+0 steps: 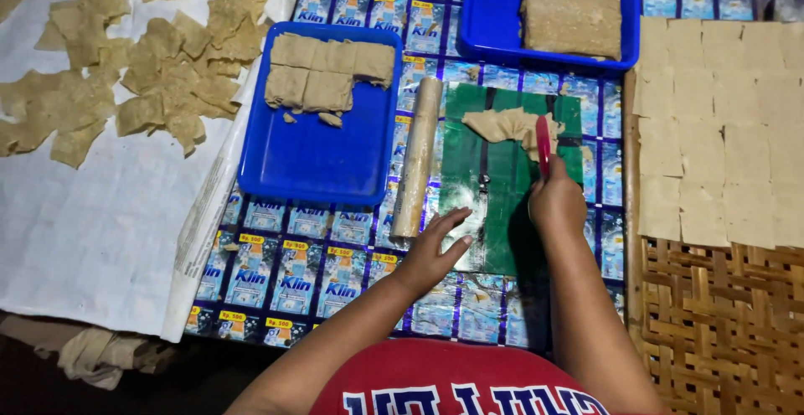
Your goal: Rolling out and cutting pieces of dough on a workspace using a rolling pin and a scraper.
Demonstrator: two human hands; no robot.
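Upper blue tray [486, 13] cut off at top, woven mat [720, 331] cropped right

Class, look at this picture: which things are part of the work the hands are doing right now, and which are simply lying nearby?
In use:
right hand holding a red tool
crumpled dough piece
green mat
left hand flat on the mat's near edge

Lying about:
rolling pin
blue tray with dough slabs
second blue tray
cut squares on the woven rack
loose pieces
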